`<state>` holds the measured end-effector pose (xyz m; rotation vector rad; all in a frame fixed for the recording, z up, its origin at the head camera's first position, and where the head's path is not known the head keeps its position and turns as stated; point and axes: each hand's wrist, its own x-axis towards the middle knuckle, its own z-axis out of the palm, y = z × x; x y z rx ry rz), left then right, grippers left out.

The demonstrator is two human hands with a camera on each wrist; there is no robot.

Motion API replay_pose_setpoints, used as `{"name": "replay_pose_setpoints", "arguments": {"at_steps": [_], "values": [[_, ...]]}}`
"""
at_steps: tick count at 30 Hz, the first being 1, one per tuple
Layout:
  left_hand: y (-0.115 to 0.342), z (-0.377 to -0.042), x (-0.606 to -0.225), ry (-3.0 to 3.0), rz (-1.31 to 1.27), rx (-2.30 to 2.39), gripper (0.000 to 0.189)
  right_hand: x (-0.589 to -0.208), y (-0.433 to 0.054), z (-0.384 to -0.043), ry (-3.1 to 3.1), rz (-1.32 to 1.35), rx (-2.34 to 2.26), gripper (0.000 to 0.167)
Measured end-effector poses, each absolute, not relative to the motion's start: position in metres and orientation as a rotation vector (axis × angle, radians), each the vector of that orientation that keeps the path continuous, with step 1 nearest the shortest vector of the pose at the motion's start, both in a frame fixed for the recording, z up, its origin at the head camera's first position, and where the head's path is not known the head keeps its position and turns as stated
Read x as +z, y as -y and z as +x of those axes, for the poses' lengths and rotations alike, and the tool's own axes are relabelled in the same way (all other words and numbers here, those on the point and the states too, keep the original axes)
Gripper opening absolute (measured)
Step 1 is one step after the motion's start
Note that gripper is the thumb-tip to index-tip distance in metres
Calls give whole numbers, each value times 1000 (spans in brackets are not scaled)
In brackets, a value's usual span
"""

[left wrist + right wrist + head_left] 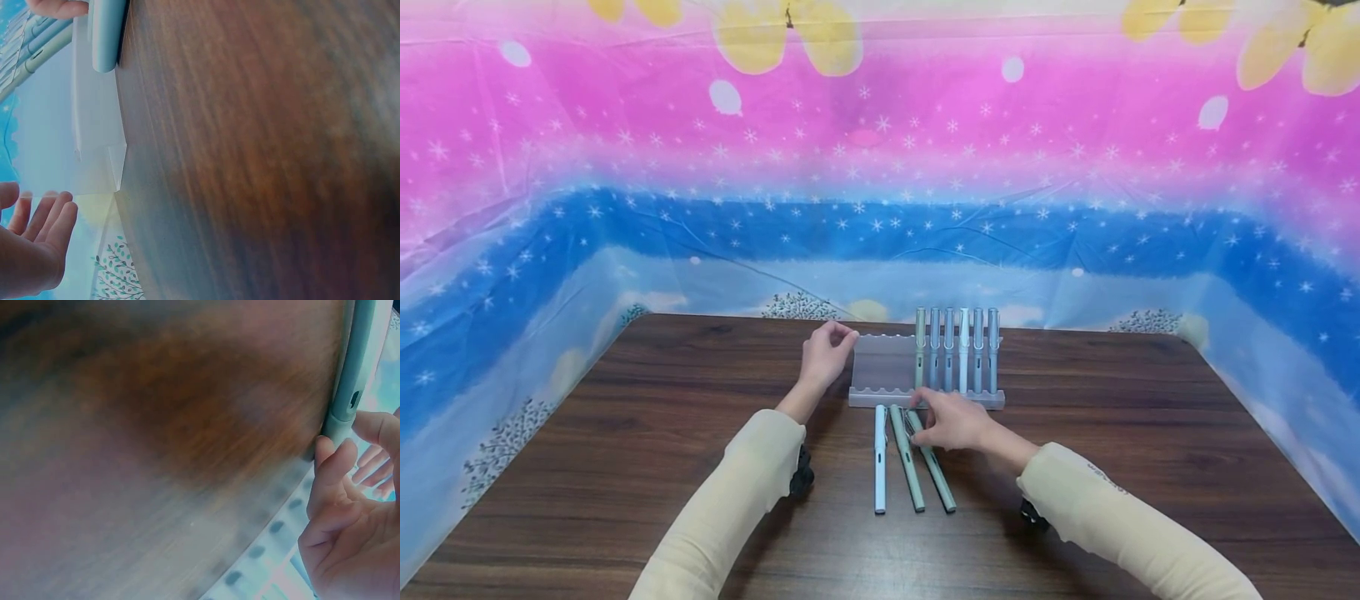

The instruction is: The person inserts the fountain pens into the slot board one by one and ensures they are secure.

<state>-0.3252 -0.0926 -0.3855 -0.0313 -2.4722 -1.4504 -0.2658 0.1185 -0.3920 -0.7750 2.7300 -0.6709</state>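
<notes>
A clear pen rack [883, 367] stands on the table, with several capped pens [964, 350] upright in its right half. My left hand [826, 354] pinches the rack's upper left corner; in the left wrist view its fingers [58, 222] lie along the panel's edge. Below the rack lie a pale blue pen [880, 458], a green pen [907, 458] and a second green pen [937, 475] to its right. My right hand [953, 421] holds that rightmost green pen near its cap end, thumb and fingers on either side of the pen [353, 387] in the right wrist view.
The dark wood-grain table [625, 467] reaches back to a pink and blue patterned cloth [880, 167] hung around its sides and rear. A notched front ledge [880, 400] runs along the rack's base, right behind the lying pens.
</notes>
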Motion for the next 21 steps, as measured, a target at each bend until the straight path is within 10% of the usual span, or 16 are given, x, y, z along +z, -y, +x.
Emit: {"name": "replay_pose_setpoints", "arguments": {"at_steps": [21], "values": [[92, -325, -384, 2473, -32, -1456, 19, -393, -117, -267, -2789, -830, -482, 43]]}}
